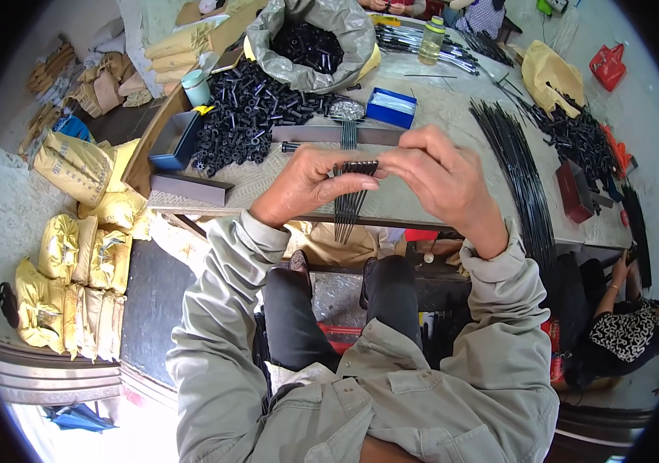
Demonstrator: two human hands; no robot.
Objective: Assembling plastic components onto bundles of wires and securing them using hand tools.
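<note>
My left hand is closed around a fanned bunch of thin black rods, which look like umbrella ribs. Their upper ends form a short row between thumb and fingers, and the lower ends hang past the table's front edge. At the right end of that row, my right hand pinches with thumb and forefinger; what lies between these fingertips is hidden. Behind my hands, more thin rods rest across a grey metal bar. A black tubular part lies by the bar's left end.
Black plastic parts are heaped left, below a grey sack of similar pieces. A blue box of pale strips and a bottle stand behind. Long black rods lie right. A co-worker sits at far right.
</note>
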